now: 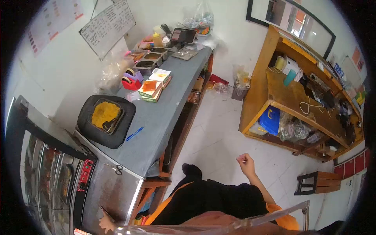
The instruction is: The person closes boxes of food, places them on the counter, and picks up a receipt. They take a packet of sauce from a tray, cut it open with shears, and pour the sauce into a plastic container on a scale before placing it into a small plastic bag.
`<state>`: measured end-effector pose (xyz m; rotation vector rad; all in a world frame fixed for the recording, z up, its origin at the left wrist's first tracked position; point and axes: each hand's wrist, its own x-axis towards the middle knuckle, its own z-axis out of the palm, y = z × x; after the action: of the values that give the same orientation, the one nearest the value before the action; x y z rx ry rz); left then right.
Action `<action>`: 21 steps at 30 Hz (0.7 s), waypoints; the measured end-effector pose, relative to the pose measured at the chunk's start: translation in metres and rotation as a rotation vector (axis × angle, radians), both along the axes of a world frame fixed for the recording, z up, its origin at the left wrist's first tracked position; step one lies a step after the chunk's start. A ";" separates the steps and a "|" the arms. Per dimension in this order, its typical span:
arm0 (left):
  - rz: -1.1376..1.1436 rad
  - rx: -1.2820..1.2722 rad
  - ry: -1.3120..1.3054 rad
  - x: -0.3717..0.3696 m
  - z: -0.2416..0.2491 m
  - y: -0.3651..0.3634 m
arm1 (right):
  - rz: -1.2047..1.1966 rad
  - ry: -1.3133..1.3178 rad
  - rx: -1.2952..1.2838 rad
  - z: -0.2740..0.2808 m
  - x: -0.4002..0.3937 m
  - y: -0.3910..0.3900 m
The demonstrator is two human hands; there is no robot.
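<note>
Low at the left, my left hand [106, 224] is over the metal counter [103, 188], its fingers apart. A thin dark item [105, 211] lies against its upper side; I cannot tell what it is. My right hand [246, 164] is raised over the tiled floor, fingers bent together around something small and pale that I cannot make out. Scissors [117, 169] lie on the metal counter, above my left hand. Beyond them are a blue pen [134, 134] and a square container of yellow powder [105, 114] on a black tray [87, 107].
A glass display case [51, 176] stands at the left. The grey table [156, 117] bears small boxes [150, 89], tape dispensers [131, 79] and metal food pans [148, 64]. At the right are a wooden shelf unit [256, 84], a bin [239, 92] and a wooden stool [318, 183].
</note>
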<state>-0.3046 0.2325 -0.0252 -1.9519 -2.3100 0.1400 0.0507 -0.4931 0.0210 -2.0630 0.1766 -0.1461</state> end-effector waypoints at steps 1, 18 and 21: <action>0.018 0.012 0.006 0.006 0.002 -0.012 | 0.044 -0.001 -0.021 0.001 0.015 0.005; -0.106 0.842 -0.504 0.245 0.093 -0.107 | 0.311 -0.094 0.032 0.026 0.348 0.118; -0.274 1.075 -0.507 0.245 0.100 -0.118 | 0.307 -0.113 0.031 0.038 0.381 0.125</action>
<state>-0.0592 0.1148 0.0747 -1.7030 -1.6199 -1.4210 0.4317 -0.3681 0.0593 -2.0174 -0.2061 -0.0692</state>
